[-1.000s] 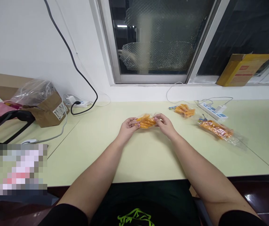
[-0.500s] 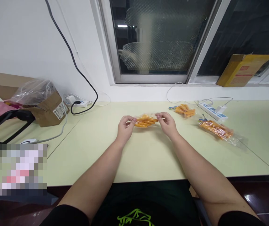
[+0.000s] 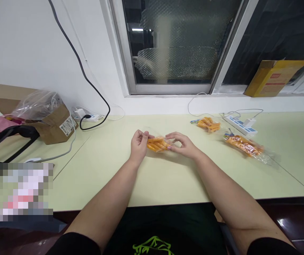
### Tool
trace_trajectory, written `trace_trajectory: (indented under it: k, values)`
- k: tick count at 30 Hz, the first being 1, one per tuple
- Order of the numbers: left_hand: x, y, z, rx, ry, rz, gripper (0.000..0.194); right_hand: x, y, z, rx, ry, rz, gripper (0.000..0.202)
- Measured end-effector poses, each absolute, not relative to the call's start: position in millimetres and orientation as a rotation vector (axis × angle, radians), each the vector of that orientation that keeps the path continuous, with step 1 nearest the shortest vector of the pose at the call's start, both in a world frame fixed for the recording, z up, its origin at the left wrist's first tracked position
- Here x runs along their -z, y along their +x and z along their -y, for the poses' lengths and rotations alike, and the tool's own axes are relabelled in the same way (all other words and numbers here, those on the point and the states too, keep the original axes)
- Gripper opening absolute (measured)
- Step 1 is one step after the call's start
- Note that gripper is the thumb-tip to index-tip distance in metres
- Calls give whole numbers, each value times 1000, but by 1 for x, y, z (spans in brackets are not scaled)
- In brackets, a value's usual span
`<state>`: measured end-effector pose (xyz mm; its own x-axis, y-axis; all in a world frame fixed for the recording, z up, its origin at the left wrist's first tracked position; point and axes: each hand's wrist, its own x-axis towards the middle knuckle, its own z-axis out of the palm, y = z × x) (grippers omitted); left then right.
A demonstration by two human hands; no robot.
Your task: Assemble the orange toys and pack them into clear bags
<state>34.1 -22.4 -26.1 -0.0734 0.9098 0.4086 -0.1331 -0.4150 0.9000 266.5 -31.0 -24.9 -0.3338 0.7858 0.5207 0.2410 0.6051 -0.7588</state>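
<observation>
A clear plastic bag of orange stick-shaped pieces (image 3: pixel 157 144) is held up in front of me, above the table. My left hand (image 3: pixel 139 145) pinches its left end between thumb and fingers. At the right end, my right hand (image 3: pixel 181 143) has its thumb on the lower edge and its fingers curled over the upper edge. Farther right on the table lie two similar lots: a smaller bag of orange pieces (image 3: pixel 208 124) and a longer clear bag of orange pieces (image 3: pixel 243 146). What exactly the pieces are, I cannot make out.
Behind the bags sits a white power strip (image 3: pixel 239 125) with a plug and cables. An opened cardboard box (image 3: pixel 51 124) holding plastic wrap stands at the left, near a black cable (image 3: pixel 95 85). A yellow carton (image 3: pixel 274 78) leans on the window.
The bag has turned and come slightly lower and to the left. My right hand has moved left along with it, its fingers now arched over the bag's end. The other bags stay put.
</observation>
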Motion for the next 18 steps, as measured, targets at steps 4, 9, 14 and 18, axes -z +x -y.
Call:
trace_trajectory:
  k: [4,9,14,18]
  values:
    - [28,36,22,-1558,1354,-901,46,24,256,37,-698,-802,1972,27]
    - [32,39,19,-1391,1333,-964,47,24,258,33,-705,-964,1891,34]
    - [44,41,14,-1220,1436,-1103,47,36,265,20,-905,-1168,1742,35]
    - [51,38,8,-1136,1505,-1231,27,45,272,11,-895,-1285,1728,29]
